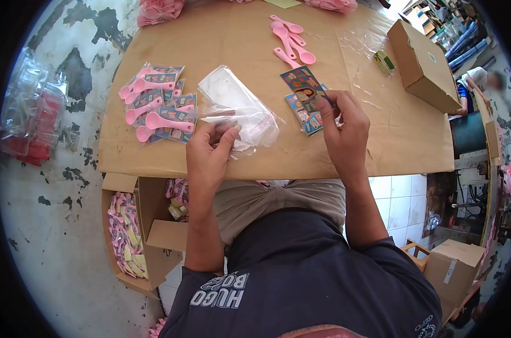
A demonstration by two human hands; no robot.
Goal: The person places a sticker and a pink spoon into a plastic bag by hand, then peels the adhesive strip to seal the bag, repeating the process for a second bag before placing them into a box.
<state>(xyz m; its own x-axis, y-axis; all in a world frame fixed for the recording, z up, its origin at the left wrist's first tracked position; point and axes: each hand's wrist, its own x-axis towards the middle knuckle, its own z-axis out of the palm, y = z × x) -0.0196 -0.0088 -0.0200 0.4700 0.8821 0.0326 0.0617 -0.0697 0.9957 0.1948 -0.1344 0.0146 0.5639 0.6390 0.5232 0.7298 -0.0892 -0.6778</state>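
My left hand point(209, 147) is closed, thumb and fingers pinching the near edge of a clear plastic bag point(255, 127) on the pile of clear bags point(224, 90). In my right hand point(346, 125), a small printed card point(301, 84) is gripped between thumb and fingers, tilted above a stack of similar cards point(312, 125). Several loose pink measuring spoons point(283, 40) lie beyond that card. On the left side of the table, a heap of pink spoons bagged with printed cards point(159, 107) sits beside the clear bags.
The brown-covered table point(255, 163) carries a cardboard box point(421, 67) at its right edge and pink bundles point(159, 10) at the far edge. An open carton point(125, 236) full of packed pink goods stands lower left. Another person point(475, 84) is at far right.
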